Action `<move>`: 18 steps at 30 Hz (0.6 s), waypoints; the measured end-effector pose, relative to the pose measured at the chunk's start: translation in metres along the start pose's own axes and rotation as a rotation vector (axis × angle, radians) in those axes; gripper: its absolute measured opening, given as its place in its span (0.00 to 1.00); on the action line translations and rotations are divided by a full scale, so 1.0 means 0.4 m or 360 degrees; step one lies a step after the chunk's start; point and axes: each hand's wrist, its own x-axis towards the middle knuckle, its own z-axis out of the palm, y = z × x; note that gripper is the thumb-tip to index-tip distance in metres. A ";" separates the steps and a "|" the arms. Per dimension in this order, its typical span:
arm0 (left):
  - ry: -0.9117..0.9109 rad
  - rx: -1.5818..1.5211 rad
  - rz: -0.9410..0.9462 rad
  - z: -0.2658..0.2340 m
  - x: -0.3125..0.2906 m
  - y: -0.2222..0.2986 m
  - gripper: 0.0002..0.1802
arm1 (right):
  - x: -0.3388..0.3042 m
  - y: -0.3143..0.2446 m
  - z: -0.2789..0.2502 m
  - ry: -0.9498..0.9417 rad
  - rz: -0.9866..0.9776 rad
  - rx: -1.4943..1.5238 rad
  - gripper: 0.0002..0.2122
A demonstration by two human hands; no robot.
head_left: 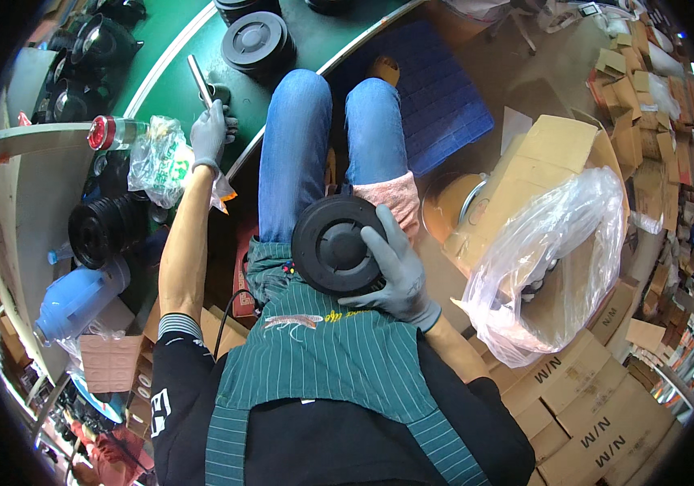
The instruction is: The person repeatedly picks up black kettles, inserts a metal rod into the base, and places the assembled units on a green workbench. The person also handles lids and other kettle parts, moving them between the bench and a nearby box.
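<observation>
A black round disc-shaped part (pixel 339 245) with a ringed face rests on my lap, over the apron. My right hand (pixel 399 271), in a grey glove, grips its right edge, with the thumb low and the fingers on top. Out to the left, over the green table, my gloved left hand (pixel 211 134) is closed around the lower end of a slim silvery bar-shaped thing (pixel 198 79) that stands up at a tilt. Its kind cannot be made out. Right beside the fingers is a small dark cylindrical thing (pixel 219 95).
Stacked black discs (pixel 256 40) stand on the green table (pixel 177 32). Left of my arm are a clear plastic bag (pixel 160 162), a red-capped jar (pixel 116 133) and more black discs (pixel 100 231). On my right is an open carton (pixel 525 174) with a plastic liner; a blue pallet (pixel 444 97) lies ahead.
</observation>
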 end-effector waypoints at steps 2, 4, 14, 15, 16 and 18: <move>0.0030 0.0057 -0.0049 -0.008 0.022 -0.011 0.29 | 0.021 0.004 -0.008 -0.0020 -0.0058 -0.0030 0.58; 0.0028 0.0054 -0.0135 -0.003 0.022 0.015 0.28 | 0.066 0.019 -0.028 -0.0077 -0.0116 -0.0077 0.60; -0.0107 0.0275 -0.0100 -0.044 0.040 0.048 0.29 | 0.255 0.123 0.001 -0.0056 -0.0279 0.0026 0.72; -0.0124 0.0290 -0.0112 -0.048 0.029 0.051 0.29 | 0.248 0.129 0.015 -0.0007 -0.0275 0.0057 0.72; -0.0129 0.0395 -0.0131 -0.055 0.025 0.060 0.29 | 0.240 0.131 0.024 0.0017 -0.0253 0.0104 0.73; -0.0148 0.0489 -0.0025 -0.066 0.023 0.070 0.29 | 0.230 0.131 0.032 0.0050 -0.0178 0.0139 0.73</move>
